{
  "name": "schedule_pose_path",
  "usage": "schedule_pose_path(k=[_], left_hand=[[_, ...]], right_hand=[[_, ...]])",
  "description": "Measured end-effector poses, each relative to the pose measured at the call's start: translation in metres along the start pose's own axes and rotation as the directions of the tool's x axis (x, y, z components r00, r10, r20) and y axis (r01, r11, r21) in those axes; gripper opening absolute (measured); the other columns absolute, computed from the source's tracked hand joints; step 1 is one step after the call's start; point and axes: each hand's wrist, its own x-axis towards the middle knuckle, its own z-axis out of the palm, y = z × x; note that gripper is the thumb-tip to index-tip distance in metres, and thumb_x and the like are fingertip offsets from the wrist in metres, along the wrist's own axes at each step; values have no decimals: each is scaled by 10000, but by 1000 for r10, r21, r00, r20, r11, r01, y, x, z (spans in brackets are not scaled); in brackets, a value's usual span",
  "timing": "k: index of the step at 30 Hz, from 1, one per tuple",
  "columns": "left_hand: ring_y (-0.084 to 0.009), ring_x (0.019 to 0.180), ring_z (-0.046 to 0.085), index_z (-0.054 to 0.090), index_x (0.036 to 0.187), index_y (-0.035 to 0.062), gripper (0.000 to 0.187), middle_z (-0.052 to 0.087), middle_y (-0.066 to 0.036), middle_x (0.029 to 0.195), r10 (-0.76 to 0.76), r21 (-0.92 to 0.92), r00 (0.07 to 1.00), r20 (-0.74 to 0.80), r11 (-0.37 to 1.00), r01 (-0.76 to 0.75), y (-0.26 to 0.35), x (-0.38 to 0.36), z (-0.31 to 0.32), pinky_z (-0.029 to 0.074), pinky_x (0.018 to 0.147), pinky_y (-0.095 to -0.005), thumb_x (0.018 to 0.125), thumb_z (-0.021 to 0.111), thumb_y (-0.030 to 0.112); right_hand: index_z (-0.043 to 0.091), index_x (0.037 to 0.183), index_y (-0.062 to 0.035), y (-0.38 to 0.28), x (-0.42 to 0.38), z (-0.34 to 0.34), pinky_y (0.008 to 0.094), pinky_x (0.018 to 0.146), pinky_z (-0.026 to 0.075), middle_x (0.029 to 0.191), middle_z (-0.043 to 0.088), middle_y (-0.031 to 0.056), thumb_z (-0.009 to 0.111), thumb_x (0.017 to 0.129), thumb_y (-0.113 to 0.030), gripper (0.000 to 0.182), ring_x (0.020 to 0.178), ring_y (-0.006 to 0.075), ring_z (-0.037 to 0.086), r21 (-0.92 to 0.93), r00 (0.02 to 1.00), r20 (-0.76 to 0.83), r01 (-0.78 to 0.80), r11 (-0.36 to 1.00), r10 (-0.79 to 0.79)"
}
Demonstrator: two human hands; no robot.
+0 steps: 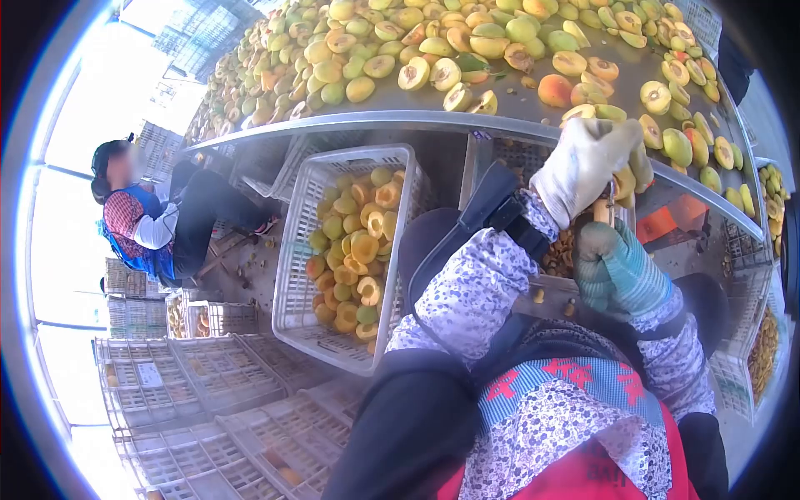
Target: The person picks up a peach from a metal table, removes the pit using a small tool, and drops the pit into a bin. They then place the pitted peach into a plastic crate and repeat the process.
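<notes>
My left hand [587, 167], in a whitish glove, is closed round a yellow apricot [623, 182] at the table's front edge. Just below it, my right hand [612, 262] wears a green-and-white glove and grips a small tool with a wooden handle [603, 213]. Its thin metal end meets the fruit; the tip is hidden. Under both hands, brown pits [558, 254] lie in a container. Apricot halves [581, 111] rest on the metal table beside my left hand, some with the pit still inside.
A white plastic crate [287, 308] holding pitted halves stands left of my knees. Stacked crates [158, 383] fill the lower left. A seated person [137, 208] works further left. The metal table's rim [350, 121] crosses ahead, heaped with apricots. More crates [737, 350] stand at right.
</notes>
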Motion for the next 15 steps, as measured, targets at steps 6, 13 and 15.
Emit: schedule_pose_path(k=[6,13,15], left_hand=[[-233,548,623,617,760,-44,437,651,-181,722,-14,-318,999,-32,948,3,-10,-4,7,521,504,-309,954,516,335],[-269,568,639,575,883,13,326,654,-156,763,-65,-446,998,-25,894,47,-9,-10,15,521,506,-341,967,505,320],[-268,560,618,560,955,43,309,640,-146,780,-103,-494,994,-25,866,77,-23,-2,12,503,494,-354,984,497,344]], right_hand=[[438,1246,-70,6,7,-3,244,410,406,717,511,15,589,959,-265,378,466,98,479,-214,973,-56,209,954,-226],[498,1142,-113,2,-7,-14,229,402,329,684,436,-45,623,958,-330,311,454,61,362,234,972,232,-91,968,35],[546,947,-138,14,-2,-16,217,405,314,645,408,-63,625,962,-372,247,467,59,367,129,987,162,-7,992,-14]])
